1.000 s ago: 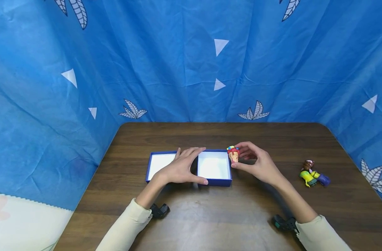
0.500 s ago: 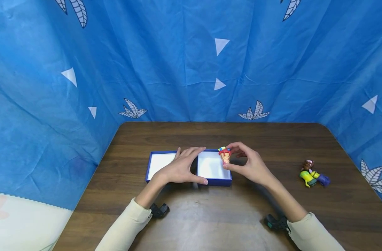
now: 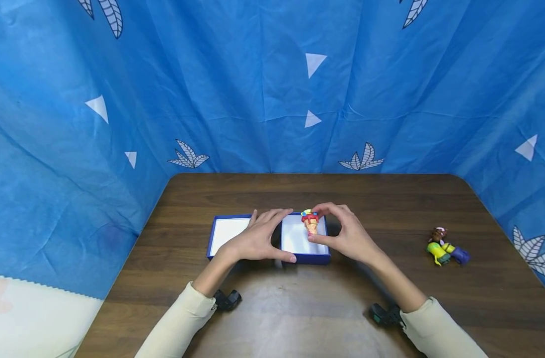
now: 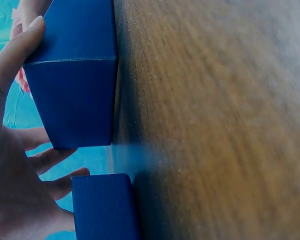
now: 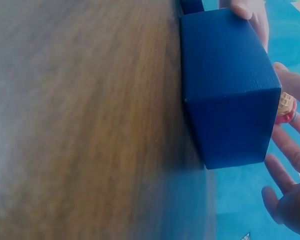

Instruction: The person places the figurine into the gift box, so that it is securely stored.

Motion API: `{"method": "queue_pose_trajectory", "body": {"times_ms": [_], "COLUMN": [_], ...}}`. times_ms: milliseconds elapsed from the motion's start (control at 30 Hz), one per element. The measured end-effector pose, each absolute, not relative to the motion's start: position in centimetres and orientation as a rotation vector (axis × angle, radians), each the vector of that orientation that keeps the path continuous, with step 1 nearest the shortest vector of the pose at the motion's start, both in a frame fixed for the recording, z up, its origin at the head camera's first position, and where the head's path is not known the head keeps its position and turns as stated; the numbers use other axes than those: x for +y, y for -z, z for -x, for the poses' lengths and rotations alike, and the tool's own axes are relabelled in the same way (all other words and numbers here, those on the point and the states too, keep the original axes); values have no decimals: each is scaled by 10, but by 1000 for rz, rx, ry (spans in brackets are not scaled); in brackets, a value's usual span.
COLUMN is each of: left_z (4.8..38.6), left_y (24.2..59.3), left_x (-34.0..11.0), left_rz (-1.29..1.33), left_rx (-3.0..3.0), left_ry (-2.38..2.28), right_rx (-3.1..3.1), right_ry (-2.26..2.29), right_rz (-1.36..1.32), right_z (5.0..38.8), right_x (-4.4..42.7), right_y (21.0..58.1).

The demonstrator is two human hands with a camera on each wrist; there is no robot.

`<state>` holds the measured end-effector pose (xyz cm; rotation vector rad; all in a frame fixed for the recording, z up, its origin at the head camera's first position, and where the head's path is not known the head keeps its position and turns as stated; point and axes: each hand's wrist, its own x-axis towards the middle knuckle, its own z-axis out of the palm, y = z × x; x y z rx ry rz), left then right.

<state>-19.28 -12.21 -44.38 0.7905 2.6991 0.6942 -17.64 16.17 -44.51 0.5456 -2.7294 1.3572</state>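
My left hand (image 3: 252, 242) spans the left side of an open blue box (image 3: 313, 259) with a white inside, thumb at its front corner and fingertips at the back rim. In the left wrist view, its thumb touches the edge of the box (image 4: 72, 102). Over the box's interior, my right hand (image 3: 353, 237) pinches a small toy (image 3: 310, 223), red and yellow on top with a tan lower part, between thumb and fingers. Only the toy's waffle-patterned part (image 5: 286, 104) shows past the box in the right wrist view.
A second blue-edged, white-lined box (image 3: 225, 234) sits to the left, partly under my left hand. Toy figures in yellow, green and purple (image 3: 446, 248) lie together at the right of the wooden table (image 3: 281, 318). Blue cloth (image 3: 263, 89) hangs behind.
My right hand has carried the toy leftward from the box's right edge to over its interior. My left hand has stayed in place.
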Motion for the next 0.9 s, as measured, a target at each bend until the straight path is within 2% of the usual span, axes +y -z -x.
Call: {"method": "queue_pose_trajectory", "body": {"times_ms": [900], "left_z": [194], "left_y": [445], "left_x": [-123], "left_rz": [-798], "left_rx": [2693], "left_ry": [-713], "right_rx": [-2899], "right_ry": [-1006], "right_rz": [-735], "right_z": [183], "right_x": [133], "right_y": [431]}}
